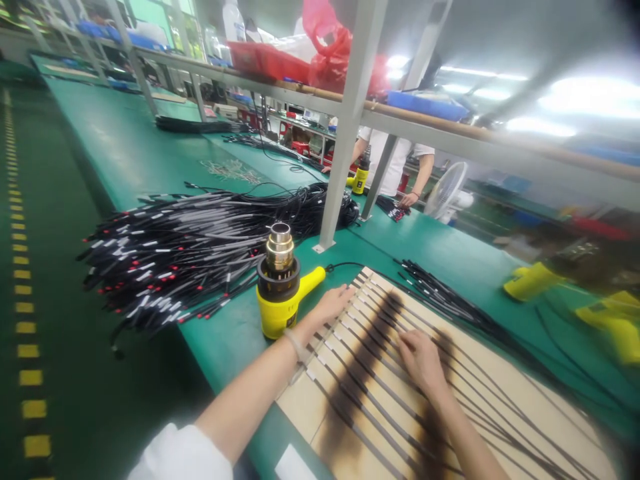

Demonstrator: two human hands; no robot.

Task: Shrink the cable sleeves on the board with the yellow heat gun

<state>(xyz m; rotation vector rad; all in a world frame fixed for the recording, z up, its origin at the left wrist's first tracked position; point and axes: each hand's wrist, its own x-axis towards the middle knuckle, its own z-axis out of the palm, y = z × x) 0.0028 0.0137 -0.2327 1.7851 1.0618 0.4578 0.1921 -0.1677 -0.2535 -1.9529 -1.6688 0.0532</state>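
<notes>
A scorched pale board (313,417) lies before me with several black cables (380,363) side by side across it, their ends along its left edge. My left hand (333,305) rests at the board's far left corner, fingers stretched out near the cable ends. Over the middle of the board, my right hand (419,357) is closed in a pinch on one black cable; its fingertips partly hide it. A yellow heat gun (277,310) stands nozzle up just left of my left hand, its handle toward the board.
A large bundle of black cables (200,233) covers the green table (125,160) at left. More cables (445,293) lie behind the board. A metal post (340,147) carries a shelf. Yellow heat guns (535,280) lie at right. A co-worker (387,157) stands opposite near a fan (447,190).
</notes>
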